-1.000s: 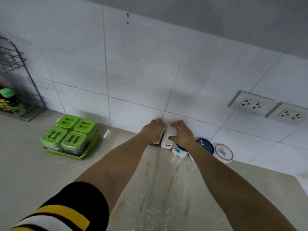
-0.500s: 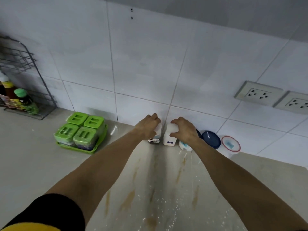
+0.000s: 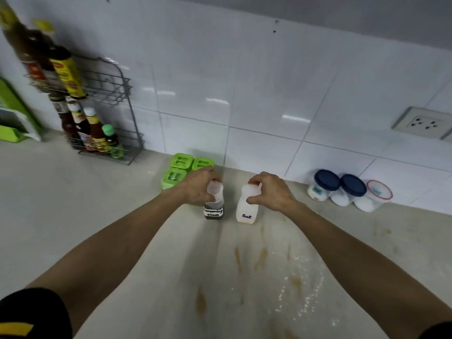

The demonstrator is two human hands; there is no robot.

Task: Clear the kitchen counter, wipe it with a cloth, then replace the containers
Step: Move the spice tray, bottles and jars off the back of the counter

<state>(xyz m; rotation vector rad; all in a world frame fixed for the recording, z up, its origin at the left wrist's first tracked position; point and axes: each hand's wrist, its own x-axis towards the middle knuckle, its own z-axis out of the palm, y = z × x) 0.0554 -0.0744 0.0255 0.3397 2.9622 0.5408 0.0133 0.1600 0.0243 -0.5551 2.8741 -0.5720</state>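
Both bottles pulled off the wall, left hand grasping seasoning bottle, right hand grasping salt bottle

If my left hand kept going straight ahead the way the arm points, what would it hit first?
Probably the green lidded containers, just beyond the left hand that holds the seasoning sauce bottle. After them comes the tiled wall, though depth is unclear.

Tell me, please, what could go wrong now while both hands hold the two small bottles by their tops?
1. The left hand and right hand grip the seasoning sauce bottle and the salt bottle only by the caps; a loose cap might let one drop.
2. Either bottle could pick up the brown stains and white grains if set there.
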